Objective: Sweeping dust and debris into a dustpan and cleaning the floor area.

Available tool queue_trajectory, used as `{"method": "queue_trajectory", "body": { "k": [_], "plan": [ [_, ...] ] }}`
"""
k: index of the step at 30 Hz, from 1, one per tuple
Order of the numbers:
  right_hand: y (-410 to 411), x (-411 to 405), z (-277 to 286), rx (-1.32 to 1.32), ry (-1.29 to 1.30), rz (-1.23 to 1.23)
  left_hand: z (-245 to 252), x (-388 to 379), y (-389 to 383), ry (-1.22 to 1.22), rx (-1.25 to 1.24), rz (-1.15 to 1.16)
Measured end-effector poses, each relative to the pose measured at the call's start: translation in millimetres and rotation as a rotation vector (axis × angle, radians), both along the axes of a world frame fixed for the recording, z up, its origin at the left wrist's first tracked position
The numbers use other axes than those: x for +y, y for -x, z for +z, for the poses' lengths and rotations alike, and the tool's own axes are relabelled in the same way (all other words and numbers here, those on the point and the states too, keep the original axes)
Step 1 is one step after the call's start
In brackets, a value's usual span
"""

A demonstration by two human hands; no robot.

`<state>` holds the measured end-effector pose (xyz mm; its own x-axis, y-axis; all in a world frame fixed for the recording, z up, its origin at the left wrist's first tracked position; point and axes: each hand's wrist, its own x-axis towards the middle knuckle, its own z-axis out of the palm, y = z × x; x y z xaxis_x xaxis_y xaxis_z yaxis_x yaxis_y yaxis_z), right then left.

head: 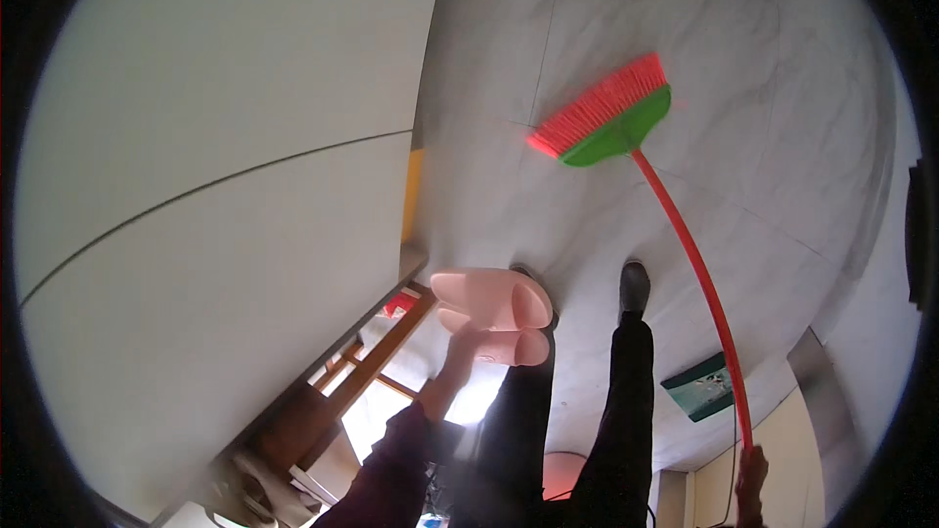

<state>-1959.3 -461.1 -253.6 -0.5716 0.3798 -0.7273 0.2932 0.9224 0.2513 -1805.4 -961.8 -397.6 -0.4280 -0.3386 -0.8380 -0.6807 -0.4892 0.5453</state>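
Observation:
A pair of pink slippers (490,298) is gripped in my left hand (456,363), held above the floor in front of my left leg. Low at the right, my right hand (751,471) is closed around the red handle (700,271) of a broom. The broom head (623,130) is green, with red bristles (600,104) fanned out toward the upper left, over the grey floor ahead of my feet.
A green dustpan (700,387) holding some debris lies on the floor at the right, behind the broom handle. Large pale panels (220,88) fill the left side. Wooden furniture (367,374) stands at the lower left. A pink round object (563,473) shows between my legs.

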Motion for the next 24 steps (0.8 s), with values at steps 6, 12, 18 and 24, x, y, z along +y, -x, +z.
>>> {"method": "queue_trajectory", "body": {
  "k": [6,12,18,24],
  "plan": [
    [7,10,-8,0.112,0.347,0.271,4,12,-21,-0.085,-0.015,0.11],
    [94,-161,-195,0.191,0.549,0.581,1,29,-61,0.046,-0.033,0.153],
    [130,-244,-222,0.109,0.611,0.645,5,45,-65,0.08,-0.013,0.168],
    [97,-87,-170,0.069,0.377,0.698,36,41,-48,0.077,0.011,0.141]
  ]
}}
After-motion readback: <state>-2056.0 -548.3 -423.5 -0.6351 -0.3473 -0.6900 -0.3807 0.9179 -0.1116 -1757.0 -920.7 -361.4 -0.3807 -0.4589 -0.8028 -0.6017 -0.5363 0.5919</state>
